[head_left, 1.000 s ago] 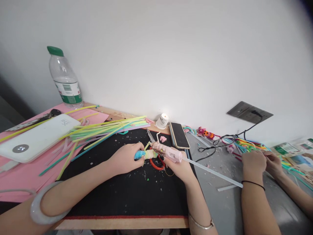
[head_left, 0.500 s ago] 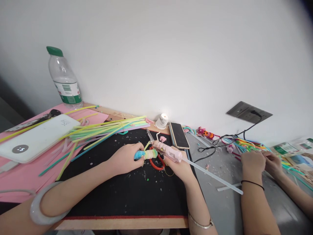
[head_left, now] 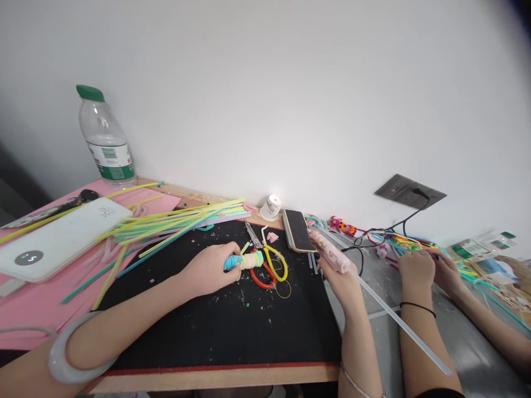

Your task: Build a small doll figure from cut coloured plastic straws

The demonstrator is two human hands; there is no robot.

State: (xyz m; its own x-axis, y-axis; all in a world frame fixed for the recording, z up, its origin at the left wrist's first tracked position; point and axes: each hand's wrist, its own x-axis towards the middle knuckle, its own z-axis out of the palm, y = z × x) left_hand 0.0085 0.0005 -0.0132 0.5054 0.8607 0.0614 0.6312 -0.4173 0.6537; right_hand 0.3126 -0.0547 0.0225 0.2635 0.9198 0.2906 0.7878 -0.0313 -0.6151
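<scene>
Between the fingers of my left hand (head_left: 215,268) is a small figure of coiled pipe cleaners (head_left: 251,260), blue at one end, then pale yellow and green. My right hand (head_left: 342,282) grips a pink glue gun (head_left: 329,251), its nozzle pointing up and left near the phone. A long clear glue stick (head_left: 402,320) juts from its back. Scissors (head_left: 276,262) with red and yellow handles lie on the black mat just right of the figure. Part of their red loop sits behind it.
Loose pipe cleaners (head_left: 186,221) lie on pink paper at left, beside a white power bank (head_left: 62,237) and a plastic bottle (head_left: 110,143). A paper cup (head_left: 271,208) and a phone (head_left: 297,229) stand near the wall. A co-worker's hands (head_left: 417,271) work at right, near a black cable (head_left: 367,240).
My right hand has carried the glue gun rightward, away from the figure, over to the phone's edge. The scissors' yellow handle is now uncovered. My left hand keeps the figure in nearly the same place.
</scene>
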